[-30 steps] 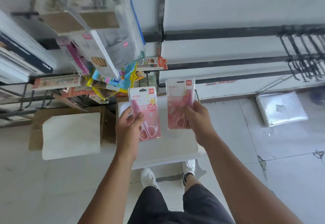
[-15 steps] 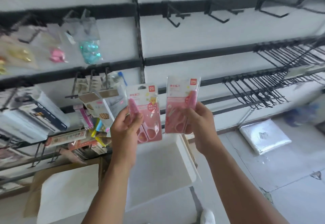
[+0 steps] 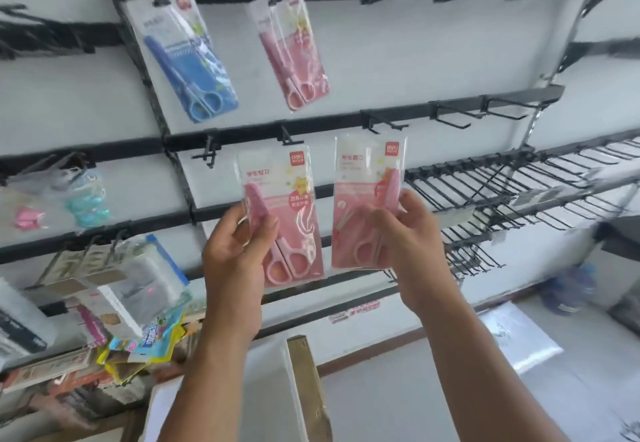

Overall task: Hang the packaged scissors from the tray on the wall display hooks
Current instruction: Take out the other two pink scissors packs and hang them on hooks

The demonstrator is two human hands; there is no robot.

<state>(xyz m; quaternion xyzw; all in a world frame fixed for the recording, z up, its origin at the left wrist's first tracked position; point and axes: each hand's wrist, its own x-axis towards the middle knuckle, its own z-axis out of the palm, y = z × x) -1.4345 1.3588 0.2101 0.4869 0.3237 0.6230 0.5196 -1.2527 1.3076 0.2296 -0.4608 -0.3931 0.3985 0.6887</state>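
My left hand (image 3: 239, 251) grips a pack of pink scissors (image 3: 287, 219) by its left edge. My right hand (image 3: 412, 233) grips a second pink scissors pack (image 3: 363, 199) from its right side. Both packs are upright in front of the wall, just below a black rail with bare hooks (image 3: 287, 136). On the rail above hang a blue scissors pack (image 3: 188, 53) and a pink scissors pack (image 3: 294, 46). The white tray (image 3: 270, 389) is low in the view, partly hidden by my arms.
Black rails cross the white wall, with a dense row of bare hooks (image 3: 519, 181) at the right. Hanging stationery packs (image 3: 131, 289) and stacked goods crowd the lower left. A cardboard box (image 3: 308, 389) sits under the tray. A plastic-wrapped bundle (image 3: 519, 334) lies on the floor.
The view has tilted up from the floor to the wall rails. Both hands have risen with their packs and now hold them close below the bare hooks; two hung packs have come into view.
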